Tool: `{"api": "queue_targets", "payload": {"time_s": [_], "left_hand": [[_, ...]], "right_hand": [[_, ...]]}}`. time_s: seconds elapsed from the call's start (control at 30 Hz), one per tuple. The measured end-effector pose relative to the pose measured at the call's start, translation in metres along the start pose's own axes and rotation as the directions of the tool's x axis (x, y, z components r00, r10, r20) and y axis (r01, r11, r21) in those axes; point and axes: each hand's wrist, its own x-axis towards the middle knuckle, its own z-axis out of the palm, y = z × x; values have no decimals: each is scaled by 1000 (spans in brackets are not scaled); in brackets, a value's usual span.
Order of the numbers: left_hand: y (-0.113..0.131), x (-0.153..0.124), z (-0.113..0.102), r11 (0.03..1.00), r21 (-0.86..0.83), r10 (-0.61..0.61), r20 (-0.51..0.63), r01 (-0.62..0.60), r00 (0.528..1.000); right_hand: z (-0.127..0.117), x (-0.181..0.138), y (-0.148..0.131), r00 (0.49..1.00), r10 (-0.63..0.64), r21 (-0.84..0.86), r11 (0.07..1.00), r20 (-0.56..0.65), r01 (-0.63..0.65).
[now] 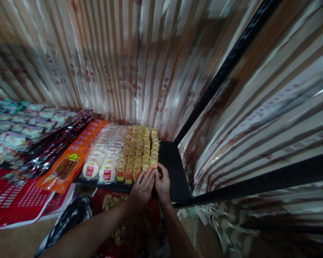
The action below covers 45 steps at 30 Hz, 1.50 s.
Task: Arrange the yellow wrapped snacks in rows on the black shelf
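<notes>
While both arms reach forward, the left hand (pixel 142 188) and right hand (pixel 162 182) press their fingers together on the nearest yellow snack packets (pixel 140 150), rowed on a black shelf (pixel 174 175). The packets look light, crinkly and slippery, best pinched at the edges.

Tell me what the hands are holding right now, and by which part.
Both hands, left and right, rest together at the near end of the yellow snack packet rows on the black shelf; whether they grip a packet cannot be told.
</notes>
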Motion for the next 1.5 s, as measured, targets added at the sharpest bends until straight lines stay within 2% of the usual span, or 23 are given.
{"api": "queue_targets", "payload": {"time_s": [0.3, 0.5, 0.67, 0.87, 1.0, 1.07, 1.13, 1.3, 1.5], "left_hand": [[-3, 1, 17, 997, 76, 10, 27, -12, 1000], [-4, 5, 8, 993, 105, 48, 64, -54, 997], [-3, 7, 5, 997, 69, 16, 82, -22, 997], [-2, 9, 4, 998, 55, 0, 80, -5, 997], [-3, 10, 3, 998, 63, 7, 73, -12, 997], [-3, 10, 4, 998, 67, 6, 60, -10, 998], [-3, 9, 7, 997, 72, 2, 42, -5, 999], [-1, 6, 17, 997, 75, -23, 28, 21, 999], [-1, 9, 15, 997, 82, -19, 72, 13, 997]], "right_hand": [[0, 2, 6, 999, -31, -38, 999, -7, 31], [0, 1, 6, 999, -48, -32, 998, -18, 48], [0, 1, 3, 1000, 19, -29, 999, 25, -18], [-2, 3, 2, 998, -8, -46, 999, 61, 10], [0, 11, 1, 996, 85, -12, 996, 32, -84], [4, 20, -1, 991, 120, 28, 992, 59, -122], [10, 32, -3, 991, 101, 29, 994, 90, -104], [25, 58, -6, 978, 51, -82, 996, 202, -36], [26, 64, -2, 963, 9, -122, 992, 268, 25]]}}
